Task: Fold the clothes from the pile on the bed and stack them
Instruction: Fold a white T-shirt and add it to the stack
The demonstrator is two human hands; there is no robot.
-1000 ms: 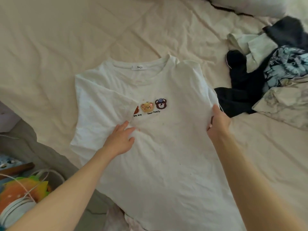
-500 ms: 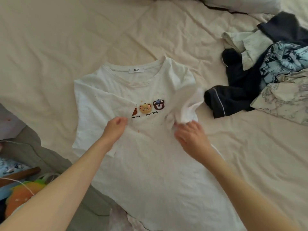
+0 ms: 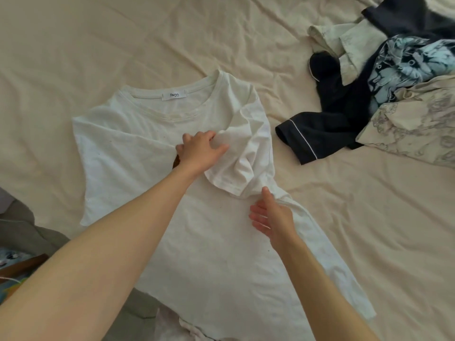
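White cotton T-shirt (image 3: 216,242) with a round neck and a small label at the collar is spread front side up on the cream-coloured bed sheet (image 3: 123,45), near the lower edge of the bed. Its right sleeve (image 3: 236,163) is turned inward and lies crumpled over the chest. The left hand (image 3: 199,151) is stretched forward from a long straight forearm and is laid palm down on the chest of the shirt, beside the folded sleeve; its fingers are slightly curled and kept close together, touching the sleeve cloth, and a small part of a brown print is seen under the wrist. The right hand (image 3: 269,215) is held lower, at the right side seam, with the palm turned toward the left; the thumb points up to the sleeve hem and the other fingers are relaxed and a little apart, with nothing pinched between them. A pile of unfolded clothes (image 3: 384,94), dark navy, light blue patterned and pale beige, is seen to the right, apart from the shirt.
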